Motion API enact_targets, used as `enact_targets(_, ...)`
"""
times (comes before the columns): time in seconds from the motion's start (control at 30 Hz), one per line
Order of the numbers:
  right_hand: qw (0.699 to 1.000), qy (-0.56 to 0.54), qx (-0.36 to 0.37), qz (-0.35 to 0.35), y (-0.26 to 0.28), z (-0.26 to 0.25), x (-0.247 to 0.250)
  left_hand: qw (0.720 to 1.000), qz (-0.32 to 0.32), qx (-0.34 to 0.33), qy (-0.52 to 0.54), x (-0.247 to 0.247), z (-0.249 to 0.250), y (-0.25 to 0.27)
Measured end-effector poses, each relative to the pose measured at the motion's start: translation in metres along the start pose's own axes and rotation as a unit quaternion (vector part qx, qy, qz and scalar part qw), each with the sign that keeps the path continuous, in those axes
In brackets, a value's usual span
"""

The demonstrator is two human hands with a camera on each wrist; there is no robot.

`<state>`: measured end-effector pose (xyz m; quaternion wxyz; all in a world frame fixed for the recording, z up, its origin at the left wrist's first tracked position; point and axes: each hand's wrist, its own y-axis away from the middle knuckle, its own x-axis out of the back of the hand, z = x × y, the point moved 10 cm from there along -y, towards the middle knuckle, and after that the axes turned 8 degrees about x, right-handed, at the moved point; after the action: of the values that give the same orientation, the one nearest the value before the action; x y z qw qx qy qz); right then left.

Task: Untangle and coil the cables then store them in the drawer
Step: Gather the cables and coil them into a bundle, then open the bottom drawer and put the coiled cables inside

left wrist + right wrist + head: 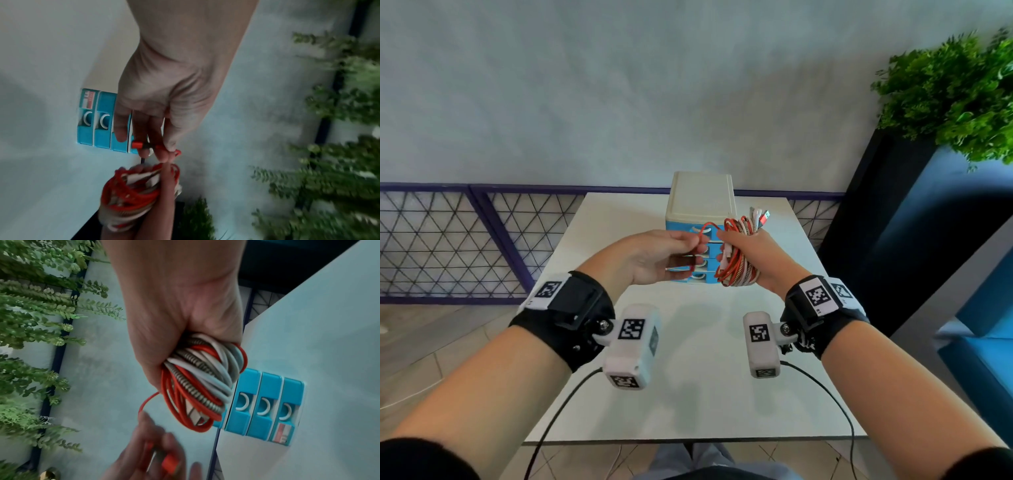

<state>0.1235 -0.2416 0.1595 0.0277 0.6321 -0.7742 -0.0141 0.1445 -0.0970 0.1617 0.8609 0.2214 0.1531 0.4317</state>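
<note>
My right hand (748,255) holds a coiled bundle of red, white and braided cables (736,260), wound around its fingers, above the table in front of the drawer unit. The same bundle of cables (201,386) fills the right wrist view. Several plug ends (760,217) stick up from the top of the bundle. My left hand (681,246) pinches the loose red cable end (705,228), whose red plug (139,144) shows between its fingers. The small drawer unit (700,202) has a cream top and blue drawers (265,404), all closed.
The white table (688,377) bears the drawer unit at its far middle. A black planter with green foliage (955,102) stands at the right, next to a blue seat (983,342). A purple mesh railing (465,240) runs behind the table.
</note>
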Motion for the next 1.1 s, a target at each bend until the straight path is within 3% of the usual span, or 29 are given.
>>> enact_targets(0.1,0.997,-0.057,0.008,-0.052,0.005,-0.008,-0.022,0.997,0.020,-0.026,-0.070,-0.012,0.005,-0.001)
enact_targets(0.3,0.985,-0.117,-0.020,-0.123,0.013,-0.009,-0.037,0.994,0.069,-0.074,-0.034,-0.007,0.012,-0.001)
enact_targets(0.47,0.997,0.022,-0.023,-0.068,0.003,-0.007,-0.023,0.992,0.087,-0.087,-0.003,0.005,0.008,-0.001)
enact_targets(0.53,0.994,0.074,-0.029,-0.071,-0.001,-0.007,-0.020,0.977,0.124,-0.152,-0.089,0.013,0.020,0.008)
enact_targets(0.57,0.992,0.094,-0.034,-0.082,-0.002,-0.007,-0.020,0.946,0.166,-0.207,-0.184,0.017,0.032,0.017)
enact_targets(0.6,0.988,0.113,-0.039,-0.100,-0.002,-0.007,-0.023,0.893,0.207,-0.266,-0.299,0.015,0.045,0.027)
enact_targets(0.7,0.969,0.165,-0.059,-0.176,0.002,-0.005,-0.043,0.661,0.230,-0.393,-0.597,-0.022,0.056,0.044)
enact_targets(0.73,0.960,0.180,-0.065,-0.204,0.005,-0.004,-0.052,0.599,0.220,-0.411,-0.651,-0.033,0.054,0.044)
enact_targets(0.8,0.943,0.194,-0.082,-0.259,0.014,-0.002,-0.067,0.525,0.204,-0.425,-0.708,-0.046,0.045,0.039)
enact_targets(0.9,0.922,0.196,-0.114,-0.313,0.024,0.004,-0.077,0.489,0.193,-0.452,-0.721,-0.052,0.035,0.032)
enact_targets(1.03,0.917,0.186,-0.124,-0.330,0.025,0.012,-0.078,0.499,0.188,-0.473,-0.701,-0.056,0.031,0.027)
enact_targets(1.1,0.916,0.207,-0.106,-0.327,0.020,0.014,-0.077,0.487,0.201,-0.473,-0.706,-0.056,0.028,0.022)
